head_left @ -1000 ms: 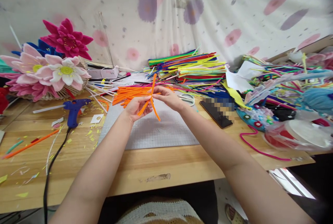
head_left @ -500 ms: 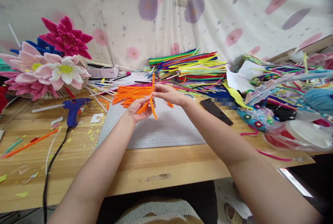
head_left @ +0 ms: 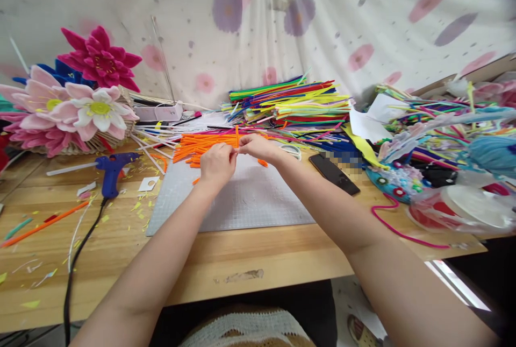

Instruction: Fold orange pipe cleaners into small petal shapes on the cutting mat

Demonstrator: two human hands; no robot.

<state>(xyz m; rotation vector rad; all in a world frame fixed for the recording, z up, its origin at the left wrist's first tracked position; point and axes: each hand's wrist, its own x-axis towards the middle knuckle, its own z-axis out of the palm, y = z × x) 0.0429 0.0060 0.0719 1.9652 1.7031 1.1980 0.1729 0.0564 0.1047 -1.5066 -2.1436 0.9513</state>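
Observation:
My left hand (head_left: 219, 164) is closed, its back turned up, with the fingertips meeting those of my right hand (head_left: 255, 146). Between them an orange pipe cleaner (head_left: 237, 134) stands upright, its top end showing above the fingers. The right hand pinches it. A short orange tip pokes out beside the left hand's palm side; the rest of what that hand encloses is hidden. Just behind the hands lies a pile of cut orange pipe cleaners (head_left: 189, 145), at the back of a grey cutting mat (head_left: 258, 196). One small orange piece (head_left: 262, 162) rests on the mat beneath the right wrist.
Left stand a blue glue gun (head_left: 113, 172) with a black cord and several fuzzy flowers (head_left: 100, 62). Bundles of coloured pipe cleaners (head_left: 298, 99) lie at the back. Right of the mat are a phone (head_left: 334, 173), scissors (head_left: 292, 151) and a plastic-wrapped spool (head_left: 459, 210).
My left hand has turned over from palm up to back up, fingers now folded in. The upright orange pipe cleaner's lower end is now hidden by the hands.

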